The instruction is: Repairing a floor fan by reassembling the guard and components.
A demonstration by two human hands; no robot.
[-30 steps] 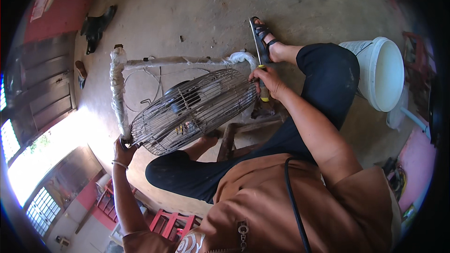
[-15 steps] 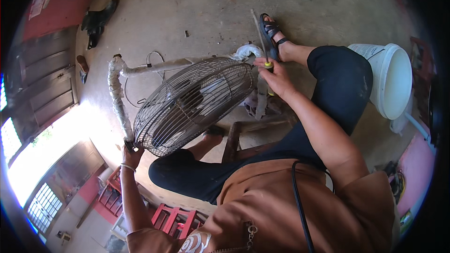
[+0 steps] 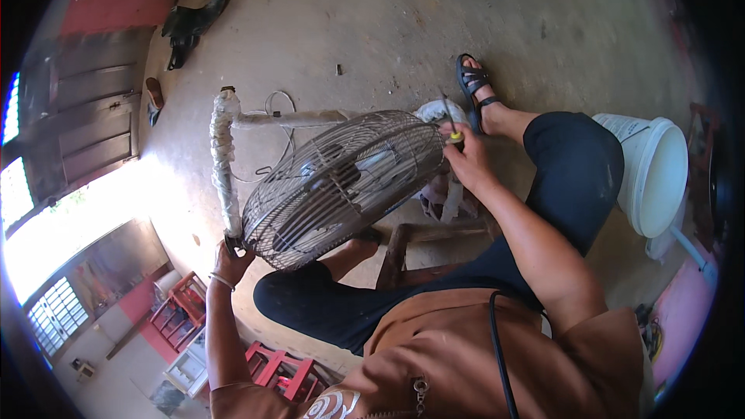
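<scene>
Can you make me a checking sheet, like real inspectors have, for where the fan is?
Surface: grey floor, small dark bits scattered on it.
Job's things: caged fan; tube frame in pale wrapping; screwdriver with some yellow on it.
Clutter: dark boots; white bucket near the right knee.
Hands: left hand where frame meets cage, finger grip unclear; right hand closed around the screwdriver, beside the cage's edge.
Cables: thin cable looped on the floor; black cord over the brown shirt.
Surroundings: dark panelled door; red furniture.
</scene>
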